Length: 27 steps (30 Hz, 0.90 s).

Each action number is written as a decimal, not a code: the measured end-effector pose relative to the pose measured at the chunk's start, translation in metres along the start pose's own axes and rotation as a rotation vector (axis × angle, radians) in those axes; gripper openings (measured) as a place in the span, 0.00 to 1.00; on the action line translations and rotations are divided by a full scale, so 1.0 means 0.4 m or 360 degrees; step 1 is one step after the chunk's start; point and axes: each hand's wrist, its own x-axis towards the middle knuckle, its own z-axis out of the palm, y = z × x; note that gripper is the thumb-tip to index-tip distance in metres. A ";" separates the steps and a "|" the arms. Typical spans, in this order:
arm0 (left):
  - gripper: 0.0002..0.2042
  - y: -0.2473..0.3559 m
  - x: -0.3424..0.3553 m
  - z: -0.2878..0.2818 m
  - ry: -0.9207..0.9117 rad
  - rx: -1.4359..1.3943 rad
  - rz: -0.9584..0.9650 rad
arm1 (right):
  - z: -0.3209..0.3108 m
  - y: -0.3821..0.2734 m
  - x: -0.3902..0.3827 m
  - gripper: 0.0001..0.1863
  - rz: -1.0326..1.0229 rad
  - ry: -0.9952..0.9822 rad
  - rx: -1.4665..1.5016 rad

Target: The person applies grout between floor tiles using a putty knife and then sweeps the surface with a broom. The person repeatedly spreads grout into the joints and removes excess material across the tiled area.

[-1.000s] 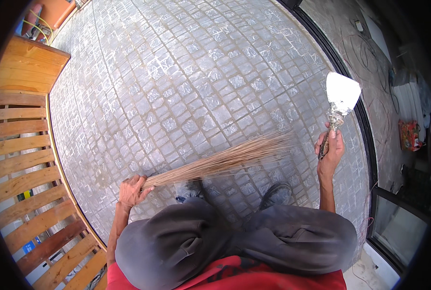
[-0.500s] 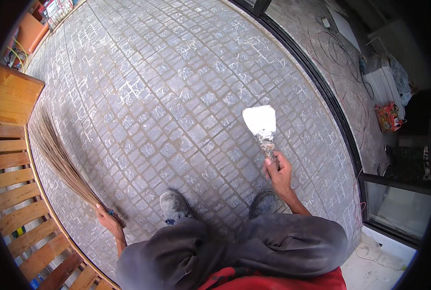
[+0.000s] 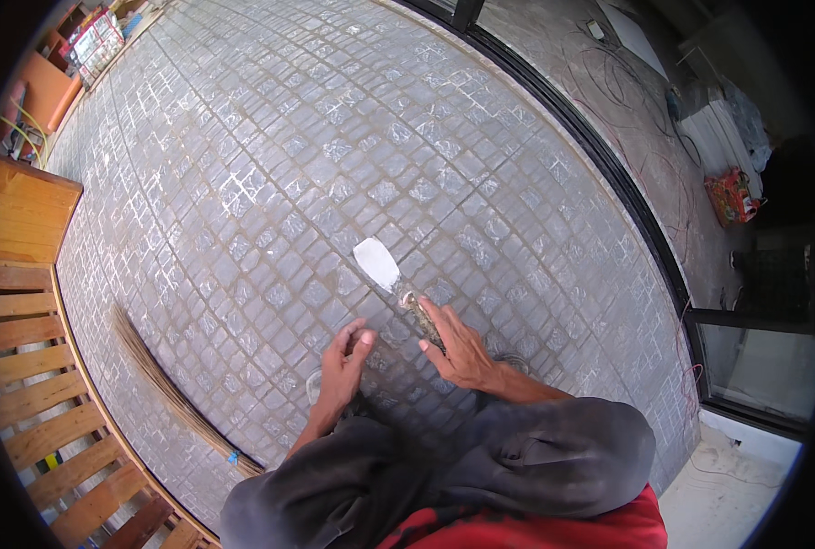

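Observation:
A putty knife (image 3: 376, 263) with a wide, whitish blade and a worn, dirty handle is held low over the paving, its blade pointing away and to the left. My right hand (image 3: 463, 351) grips its handle, with the index finger stretched along it. Just left of the handle, my left hand (image 3: 342, 364) is raised with nothing in it, fingers loosely bent and apart from the thumb. The stick broom (image 3: 174, 395), tied with a blue band, lies on the stone paving (image 3: 270, 220) to my left, its bristles pointing away. My shoes are mostly hidden beneath my hands and knees.
Wooden slats (image 3: 37, 375) and an orange-brown wooden panel (image 3: 25, 210) edge the left side. Along the right runs a black door track (image 3: 600, 160), with a glass panel (image 3: 746, 366) near me. Beyond it lie loose cables (image 3: 613, 78) and a red bag (image 3: 733, 197).
My left hand has let go of the broom, which now lies on the paving, and has moved in front of me. The putty knife has come left and nearer, its blade turned.

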 end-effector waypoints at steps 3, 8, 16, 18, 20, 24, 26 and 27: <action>0.21 0.054 0.066 0.132 -0.0173 -0.0325 0.0051 | 0.019 -0.020 -0.014 0.36 -0.0047 -0.0152 -0.0104; 0.17 0.017 0.064 0.165 -0.0113 -0.0492 0.0066 | 0.026 -0.014 -0.033 0.38 -0.0240 -0.0112 -0.0159; 0.17 0.050 0.138 -0.174 0.0499 -0.0185 0.0047 | -0.030 0.111 -0.032 0.27 0.0149 0.0222 0.0134; 0.11 0.142 0.153 -0.265 0.0439 0.0080 0.0041 | -0.078 0.187 -0.023 0.22 0.0384 0.0448 0.0191; 0.17 0.258 0.162 -0.319 0.0328 0.0478 0.0133 | -0.119 0.298 -0.009 0.17 0.0460 0.0755 0.0106; 0.18 0.477 0.274 -0.318 0.0245 0.0952 0.0164 | -0.211 0.437 0.043 0.11 0.0542 0.1261 -0.0087; 0.17 0.581 0.389 -0.282 0.0070 0.1099 0.0005 | -0.219 0.492 0.056 0.11 0.0572 0.1407 -0.0077; 0.16 0.622 0.442 -0.262 0.0037 0.1117 -0.0037 | -0.206 0.507 0.068 0.11 0.0569 0.1439 -0.0031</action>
